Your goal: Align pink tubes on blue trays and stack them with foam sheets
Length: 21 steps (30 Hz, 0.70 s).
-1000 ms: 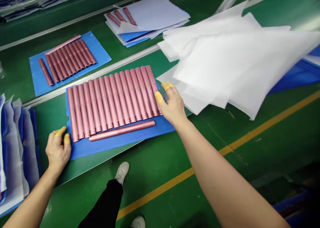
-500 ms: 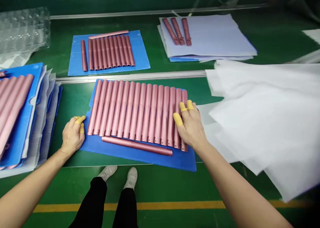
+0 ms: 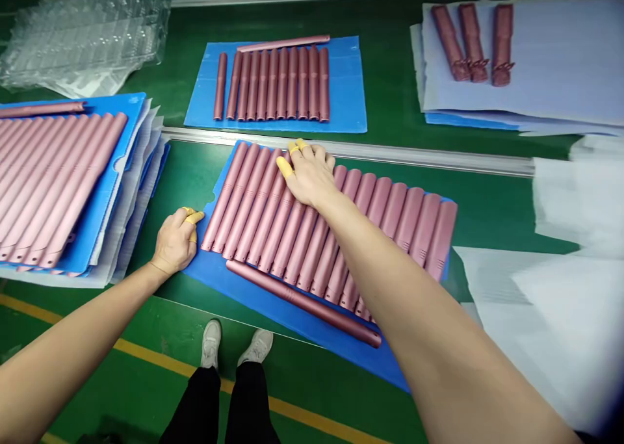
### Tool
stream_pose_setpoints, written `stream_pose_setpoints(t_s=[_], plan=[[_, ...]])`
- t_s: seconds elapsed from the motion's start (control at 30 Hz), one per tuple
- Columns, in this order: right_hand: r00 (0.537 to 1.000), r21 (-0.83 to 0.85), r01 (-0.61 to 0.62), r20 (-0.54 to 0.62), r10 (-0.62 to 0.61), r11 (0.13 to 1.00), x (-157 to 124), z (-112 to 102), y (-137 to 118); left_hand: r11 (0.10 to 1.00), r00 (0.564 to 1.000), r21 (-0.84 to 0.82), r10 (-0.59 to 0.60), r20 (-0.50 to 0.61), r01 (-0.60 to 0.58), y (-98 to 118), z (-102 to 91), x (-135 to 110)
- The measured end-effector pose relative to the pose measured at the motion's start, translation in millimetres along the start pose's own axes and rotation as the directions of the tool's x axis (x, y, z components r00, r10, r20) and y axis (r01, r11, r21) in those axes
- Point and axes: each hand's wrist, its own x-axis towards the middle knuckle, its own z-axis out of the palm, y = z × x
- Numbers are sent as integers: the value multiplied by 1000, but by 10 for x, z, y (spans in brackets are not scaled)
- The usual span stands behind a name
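My left hand (image 3: 175, 239) is closed on the left edge of a blue board (image 3: 205, 265), its fingers wearing yellow finger cots. Across that board lie several pink metal tubes (image 3: 263, 216), side by side in a row. Another pink tube (image 3: 302, 299) rests crosswise along the near side. My right hand (image 3: 309, 174) reaches over the row, thumb and fingers apart, at the tubes' far ends; whether it touches them or the board's far edge I cannot tell. My right forearm hides part of the row.
A stack of blue boards and white sheets with pink tubes (image 3: 63, 177) stands at left. Behind are a smaller blue board (image 3: 341, 86) with tubes, clear plastic trays (image 3: 92, 34), and white sheets (image 3: 565, 60) with three pink pieces. Loose white sheets (image 3: 531, 301) lie at right.
My right hand has moved from the row's right end to the far ends of tubes nearer the left. The camera view has turned; my left hand stays at the board's edge.
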Motion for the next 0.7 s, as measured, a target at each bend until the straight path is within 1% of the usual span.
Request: stream_pose_setpoints(t_s=[0.1,0.17,0.3,0.33,0.4,0.47,0.53,0.6,0.63,0.7], plan=[[1000,-49,2,7,-1,999,-46,34,-76,1000,1000,18,2,21,-2,11,7,1],[1000,-59,11,-8,-11,998,-12,44,-113,1000,999,11,5,32,-5,14,7,4],[994,-44,77,-73,-80,996,258,122,-270,1000,999,4,-3,50,2,10,9,16],[993,-37,92,-67,-94,995,328,148,-328,1000,999,5,-3,53,3,9,10,20],[994,-30,103,-17,-103,994,419,196,-455,1000,998,4,2,55,-2,11,13,29],[994,-37,107,41,-106,994,431,227,-570,1000,999,6,8,49,-8,17,15,38],[991,-47,113,71,-109,992,388,233,-644,1000,999,4,17,33,-17,26,16,45],[992,-48,113,64,-110,992,331,211,-652,999,999,-4,34,16,-33,37,19,48],[994,-46,105,42,-103,993,305,187,-625,999,999,-10,37,12,-37,43,21,48],[997,-39,59,-41,-61,997,252,117,-510,999,999,-25,29,15,-29,55,31,44]])
